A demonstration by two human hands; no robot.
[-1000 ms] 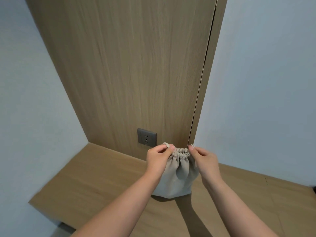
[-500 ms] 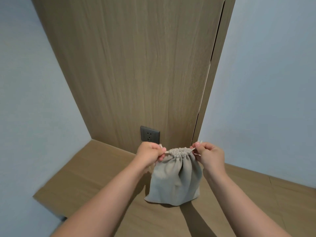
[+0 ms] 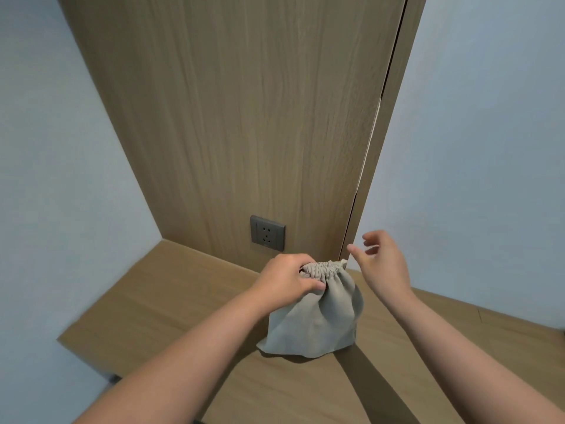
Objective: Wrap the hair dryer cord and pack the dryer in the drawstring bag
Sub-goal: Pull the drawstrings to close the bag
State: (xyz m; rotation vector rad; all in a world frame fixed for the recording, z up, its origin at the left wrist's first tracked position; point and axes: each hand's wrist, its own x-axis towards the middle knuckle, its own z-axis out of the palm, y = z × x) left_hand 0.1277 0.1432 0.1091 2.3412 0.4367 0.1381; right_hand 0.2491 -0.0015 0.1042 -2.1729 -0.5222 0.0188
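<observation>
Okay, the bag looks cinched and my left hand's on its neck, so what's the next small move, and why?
Probably ease the left hand off the neck of the drawstring bag. Its mouth is gathered tight, the bag sits on the wooden top, and the right hand is open beside it, touching nothing, so packing looks about finished.

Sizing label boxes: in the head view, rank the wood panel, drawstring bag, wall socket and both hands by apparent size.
1. wood panel
2. drawstring bag
3. left hand and right hand: about alike, unranked
4. wall socket, smallest
</observation>
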